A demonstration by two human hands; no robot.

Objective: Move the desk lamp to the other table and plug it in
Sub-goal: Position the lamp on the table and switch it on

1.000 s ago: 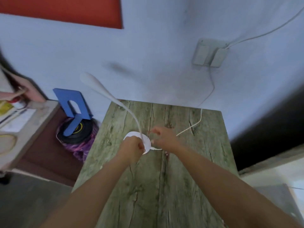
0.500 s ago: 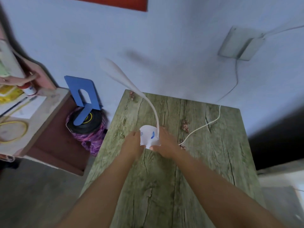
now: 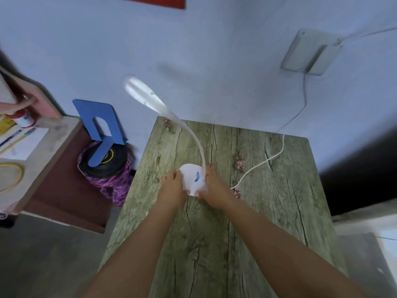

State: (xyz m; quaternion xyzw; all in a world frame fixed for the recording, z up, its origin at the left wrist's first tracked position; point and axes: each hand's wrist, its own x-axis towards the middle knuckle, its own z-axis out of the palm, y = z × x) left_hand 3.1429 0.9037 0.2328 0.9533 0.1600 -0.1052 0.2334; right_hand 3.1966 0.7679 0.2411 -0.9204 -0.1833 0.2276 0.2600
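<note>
Up close: smooth round lamp base (image 3: 193, 177)

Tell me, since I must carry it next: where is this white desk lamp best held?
By its round base, taken from both sides, as the left hand and right hand do now. The thin curved neck looks too bendy to hold.
</note>
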